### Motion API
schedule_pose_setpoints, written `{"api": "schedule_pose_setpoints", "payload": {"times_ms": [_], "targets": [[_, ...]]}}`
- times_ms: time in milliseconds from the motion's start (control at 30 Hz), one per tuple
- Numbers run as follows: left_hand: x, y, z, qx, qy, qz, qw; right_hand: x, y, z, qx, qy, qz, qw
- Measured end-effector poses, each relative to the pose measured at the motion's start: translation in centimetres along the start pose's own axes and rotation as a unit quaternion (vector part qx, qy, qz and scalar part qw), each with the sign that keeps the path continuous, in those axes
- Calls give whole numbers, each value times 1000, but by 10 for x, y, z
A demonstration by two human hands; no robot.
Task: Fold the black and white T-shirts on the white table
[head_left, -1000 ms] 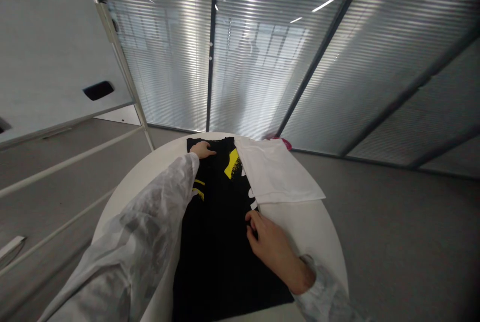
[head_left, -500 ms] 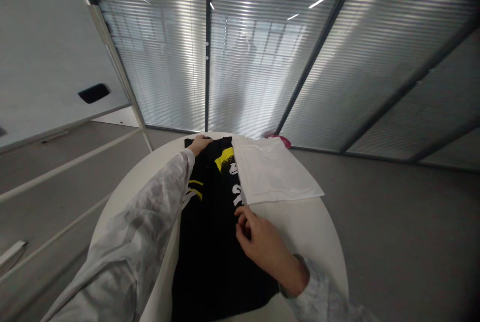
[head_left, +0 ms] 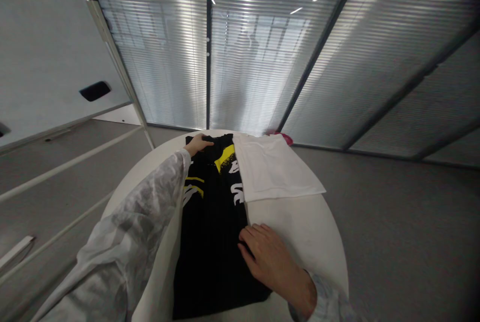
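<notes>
A black T-shirt (head_left: 213, 242) with yellow and white print lies lengthwise on a round white table (head_left: 307, 232). My left hand (head_left: 197, 144) reaches to the shirt's far end, its fingers closed on the fabric there. My right hand (head_left: 264, 257) rests on the shirt's right edge near me, fingers curled onto the cloth and the table. A folded white garment (head_left: 273, 167) lies just right of the black shirt, touching it.
A pink item (head_left: 281, 136) peeks out behind the white garment at the table's far edge. Glass walls with blinds stand beyond the table. Grey floor surrounds it; a white panel and rails run along the left.
The black shirt's right side has been drawn inward, so it looks narrower. My right hand moved along its right edge toward me. My left hand stays at the far end.
</notes>
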State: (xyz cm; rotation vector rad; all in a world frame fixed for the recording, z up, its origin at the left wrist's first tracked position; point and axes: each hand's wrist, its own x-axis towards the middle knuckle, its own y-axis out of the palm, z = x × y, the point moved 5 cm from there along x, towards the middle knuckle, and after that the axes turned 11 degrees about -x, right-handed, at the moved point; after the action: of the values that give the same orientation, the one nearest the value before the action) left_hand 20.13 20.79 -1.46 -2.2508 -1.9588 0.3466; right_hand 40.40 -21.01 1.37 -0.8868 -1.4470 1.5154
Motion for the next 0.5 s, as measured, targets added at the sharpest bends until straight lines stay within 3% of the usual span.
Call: {"api": "schedule_pose_setpoints", "payload": {"times_ms": [233,400,500], "targets": [[4,3,8,1,42,-45,998,4,-3,18,151,83,55,984],[6,-2,16,17,43,-69,997,-4,-16,32,248,12,136,959],[6,-7,19,36,42,-70,996,6,-27,20,230,-5,121,966]]}}
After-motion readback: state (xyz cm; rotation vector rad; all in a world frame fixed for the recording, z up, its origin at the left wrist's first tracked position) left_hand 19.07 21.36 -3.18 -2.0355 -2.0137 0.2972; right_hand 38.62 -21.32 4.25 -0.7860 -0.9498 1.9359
